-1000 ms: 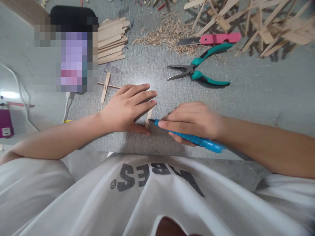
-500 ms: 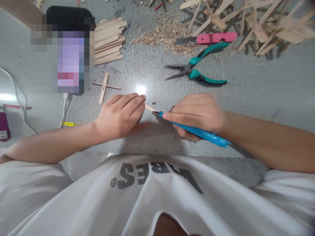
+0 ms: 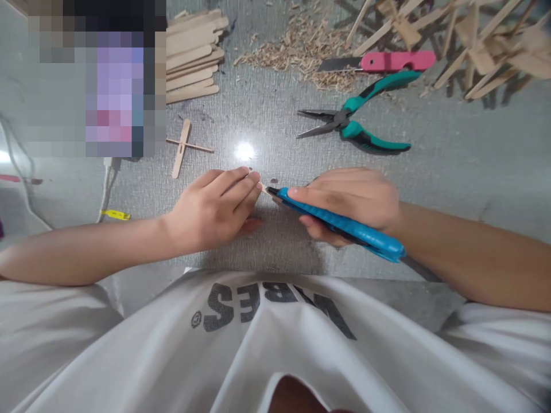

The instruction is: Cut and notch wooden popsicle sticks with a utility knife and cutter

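Observation:
My left hand (image 3: pixel 213 211) pinches a small wooden stick piece (image 3: pixel 263 187) between its fingertips, just above the grey mat (image 3: pixel 267 126). Only the stick's tip shows past the fingers. My right hand (image 3: pixel 348 202) grips a blue utility knife (image 3: pixel 344 225), with the index finger laid along its top. The blade tip (image 3: pixel 272 191) meets the end of the stick piece.
Teal pliers (image 3: pixel 357 123) and a pink utility knife (image 3: pixel 379 61) lie beyond my right hand. Wood shavings (image 3: pixel 301 49), a stack of flat sticks (image 3: pixel 191 54), a stick cross (image 3: pixel 183 146) and a stick structure (image 3: pixel 473 40) ring the mat. A blurred phone (image 3: pixel 99 80) and cable (image 3: pixel 105 183) are left.
My left hand went from pressing the stick flat on the mat to lifting and pinching it. The knife followed and now meets the stick's tip closer to my fingers.

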Motion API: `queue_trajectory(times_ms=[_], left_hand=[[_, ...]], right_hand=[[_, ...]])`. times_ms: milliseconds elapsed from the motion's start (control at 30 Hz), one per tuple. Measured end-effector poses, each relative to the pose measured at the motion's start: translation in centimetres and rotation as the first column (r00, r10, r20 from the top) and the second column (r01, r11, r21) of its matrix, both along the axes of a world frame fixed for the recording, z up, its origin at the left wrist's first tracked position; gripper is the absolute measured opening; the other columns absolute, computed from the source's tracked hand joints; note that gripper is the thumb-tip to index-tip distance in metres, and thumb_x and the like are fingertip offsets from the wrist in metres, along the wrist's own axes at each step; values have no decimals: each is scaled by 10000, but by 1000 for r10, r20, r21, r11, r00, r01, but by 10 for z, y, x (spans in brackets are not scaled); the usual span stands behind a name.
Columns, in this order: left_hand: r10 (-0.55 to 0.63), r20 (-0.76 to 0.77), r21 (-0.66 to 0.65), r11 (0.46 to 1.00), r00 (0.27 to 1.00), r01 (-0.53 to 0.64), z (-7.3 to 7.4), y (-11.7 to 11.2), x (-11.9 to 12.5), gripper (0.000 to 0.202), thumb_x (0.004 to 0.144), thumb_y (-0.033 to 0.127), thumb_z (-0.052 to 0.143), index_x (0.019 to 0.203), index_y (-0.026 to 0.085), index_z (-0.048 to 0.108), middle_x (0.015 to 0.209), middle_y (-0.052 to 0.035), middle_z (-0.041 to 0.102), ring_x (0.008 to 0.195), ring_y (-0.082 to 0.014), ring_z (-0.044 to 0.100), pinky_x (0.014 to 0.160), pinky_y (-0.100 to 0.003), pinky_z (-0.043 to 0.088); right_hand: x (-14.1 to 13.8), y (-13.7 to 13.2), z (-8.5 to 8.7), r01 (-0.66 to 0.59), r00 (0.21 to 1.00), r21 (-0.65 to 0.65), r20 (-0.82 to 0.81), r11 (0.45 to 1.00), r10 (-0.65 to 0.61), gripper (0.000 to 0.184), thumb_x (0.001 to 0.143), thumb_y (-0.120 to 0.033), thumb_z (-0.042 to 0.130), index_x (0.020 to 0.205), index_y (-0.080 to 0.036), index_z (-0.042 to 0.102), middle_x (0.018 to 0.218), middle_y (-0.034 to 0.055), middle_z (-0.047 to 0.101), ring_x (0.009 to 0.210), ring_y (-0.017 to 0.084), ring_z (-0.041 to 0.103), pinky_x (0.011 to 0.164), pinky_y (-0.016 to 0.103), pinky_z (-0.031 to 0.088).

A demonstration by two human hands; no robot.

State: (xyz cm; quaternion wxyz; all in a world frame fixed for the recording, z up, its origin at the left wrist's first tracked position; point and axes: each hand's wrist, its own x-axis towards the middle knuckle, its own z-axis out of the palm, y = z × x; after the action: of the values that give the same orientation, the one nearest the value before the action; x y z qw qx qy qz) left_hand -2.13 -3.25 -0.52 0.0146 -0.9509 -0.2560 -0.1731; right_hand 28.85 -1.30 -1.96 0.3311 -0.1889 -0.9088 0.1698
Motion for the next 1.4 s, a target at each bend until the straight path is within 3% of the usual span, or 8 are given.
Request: queue_trajectory(times_ms=[167, 267, 400, 633, 833, 1033, 1233, 1400], left_hand=[[-17, -13, 13, 1000, 1000, 17, -1, 1, -2, 416, 1175, 412, 681, 1361, 54, 782, 1339, -198, 887, 1237, -330, 865, 909, -438, 735], [-22, -9, -47, 999, 1000, 22, -3, 1, -3, 437, 1175, 443, 677, 1406, 87, 780, 1365, -202, 876, 1285, -348, 849, 942, -466, 738], [-17, -7, -118, 993, 1000, 16, -4, 1, -5, 445, 1167, 453, 691, 1448, 119, 776, 1410, -210, 857, 1342, -364, 826, 977, -489, 735], [-29, -46, -62, 998, 999, 26, -1, 1, -3, 415, 1179, 452, 673, 1408, 121, 778, 1389, -190, 868, 1326, -343, 836, 960, -466, 735], [-38, -18, 48, 998, 999, 39, 1, 3, 0, 393, 1180, 423, 683, 1327, 74, 787, 1326, -190, 887, 1229, -324, 865, 883, -436, 736], [-44, -5, 41, 998, 999, 44, 3, 3, 0, 385, 1174, 416, 692, 1313, 74, 801, 1296, -190, 895, 1208, -328, 868, 859, -441, 738], [-50, 6, -65, 997, 999, 50, 4, 2, -2, 421, 1169, 424, 698, 1428, 102, 781, 1374, -202, 875, 1285, -355, 845, 880, -471, 738], [-46, 10, 17, 999, 999, 46, 6, 4, 1, 367, 1164, 396, 710, 1290, 66, 810, 1276, -197, 898, 1178, -333, 872, 824, -441, 734]], right_hand=[[3, -1, 5, -13, 999, -33, 46, 999, 15, 558, 1069, -181, 733, 1601, -242, 575, 988, 16, 887, 753, 192, 829, 713, 323, 671], [5, -2, 4, -22, 997, -77, 76, 997, 28, 617, 1072, -177, 750, 1644, -284, 546, 952, -12, 870, 748, 195, 823, 712, 336, 665], [7, -4, -1, -22, 994, -109, 105, 994, 33, 528, 1132, -229, 666, 1634, -339, 544, 917, -39, 855, 745, 198, 816, 747, 363, 659], [9, -2, 7, -54, 983, 14, 174, 998, 50, 299, 1148, -206, 698, 1440, -254, 656, 957, -20, 853, 794, 170, 789, 726, 325, 576], [10, -6, -2, -107, 976, 167, 204, 980, 72, 325, 1160, -199, 665, 1480, -141, 676, 1031, 58, 795, 857, 199, 721, 740, 350, 527], [11, -12, -8, -68, 983, 172, 181, 983, 36, 323, 1186, -213, 595, 1499, -170, 659, 1023, 43, 773, 871, 211, 691, 735, 359, 524], [12, -13, -8, -85, 983, 144, 174, 986, 60, 369, 1165, -197, 626, 1527, -137, 669, 1037, 67, 765, 887, 216, 699, 748, 367, 551], [12, -10, -5, -72, 992, 58, 112, 996, 65, 368, 1140, -206, 712, 1494, -118, 668, 1058, 78, 807, 921, 211, 764, 782, 357, 616]])
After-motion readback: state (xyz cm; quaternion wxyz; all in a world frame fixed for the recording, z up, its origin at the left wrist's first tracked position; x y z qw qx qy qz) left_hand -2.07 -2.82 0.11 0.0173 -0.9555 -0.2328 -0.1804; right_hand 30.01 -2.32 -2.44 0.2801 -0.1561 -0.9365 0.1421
